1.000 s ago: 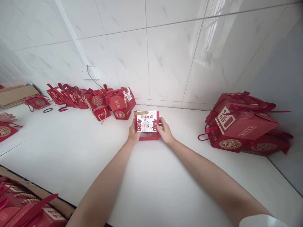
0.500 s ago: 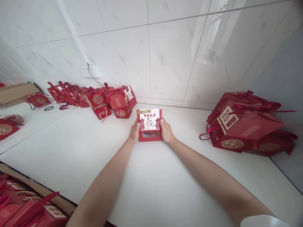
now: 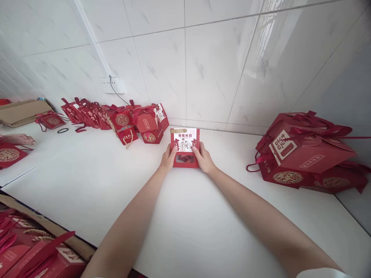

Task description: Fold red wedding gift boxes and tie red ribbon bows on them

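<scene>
The left hand [image 3: 168, 157] and right hand [image 3: 204, 159] gripped a red, windowed cardboard box [image 3: 187, 165], seemingly steadying it near the white rectangular table's [image 3: 185, 220] far edge.

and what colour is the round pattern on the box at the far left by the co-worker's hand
Gold, on the red box; the head view shows it.

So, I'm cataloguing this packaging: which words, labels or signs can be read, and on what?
"吾家有喜": the white card with a drawn couple, on the held red windowed box.
"喜", at each side: same card, partly hidden.
"囍": the white label on a large red faceted box, right.
Gold round emblems, remaining lettering: too small or blurred.
</scene>
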A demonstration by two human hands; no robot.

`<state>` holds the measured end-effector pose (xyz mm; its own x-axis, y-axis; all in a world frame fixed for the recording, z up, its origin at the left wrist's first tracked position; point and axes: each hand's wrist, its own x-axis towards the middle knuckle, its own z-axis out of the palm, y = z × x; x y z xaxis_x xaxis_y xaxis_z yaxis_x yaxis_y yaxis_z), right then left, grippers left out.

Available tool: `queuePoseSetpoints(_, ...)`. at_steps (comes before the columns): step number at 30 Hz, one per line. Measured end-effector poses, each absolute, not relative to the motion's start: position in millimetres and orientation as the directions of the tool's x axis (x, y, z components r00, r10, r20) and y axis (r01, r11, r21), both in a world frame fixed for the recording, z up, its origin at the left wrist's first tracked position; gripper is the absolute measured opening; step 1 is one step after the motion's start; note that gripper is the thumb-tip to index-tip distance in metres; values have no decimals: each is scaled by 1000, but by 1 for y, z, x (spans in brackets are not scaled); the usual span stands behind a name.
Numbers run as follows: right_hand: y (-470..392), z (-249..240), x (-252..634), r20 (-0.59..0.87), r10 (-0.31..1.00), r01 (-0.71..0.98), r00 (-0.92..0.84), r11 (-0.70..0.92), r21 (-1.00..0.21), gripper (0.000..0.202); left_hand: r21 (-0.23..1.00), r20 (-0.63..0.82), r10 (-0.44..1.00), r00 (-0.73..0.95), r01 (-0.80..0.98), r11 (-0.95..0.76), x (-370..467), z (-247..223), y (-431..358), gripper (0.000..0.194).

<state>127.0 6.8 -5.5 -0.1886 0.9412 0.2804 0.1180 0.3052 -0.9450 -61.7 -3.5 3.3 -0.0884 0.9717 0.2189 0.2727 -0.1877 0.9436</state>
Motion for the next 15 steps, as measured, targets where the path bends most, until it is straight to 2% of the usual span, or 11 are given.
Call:
queuePoseSetpoints(4, 13, -9, 126, 215, 962, 165, -171, 243, -956, 72, 958, 204, 966, -156, 235, -165, -66, 3, 3, 51)
queuePoseSetpoints(9, 17, -11, 126, 309, 912, 208, -271, 369, -906, 60, 962, 200, 962, -188, 222, -157, -70, 1, 7, 51)
queuePoseSetpoints(12, 18, -15, 126, 314, 913, 213, -261, 372, -904, 58, 953, 241, 957, -160, 224, -203, -70, 2, 4, 51)
queuePoseSetpoints(15, 22, -20, 126, 382, 889, 197, -253, 434, -879, 58, 935, 304, 948, -99, 220, -277, -69, 3, 2, 50)
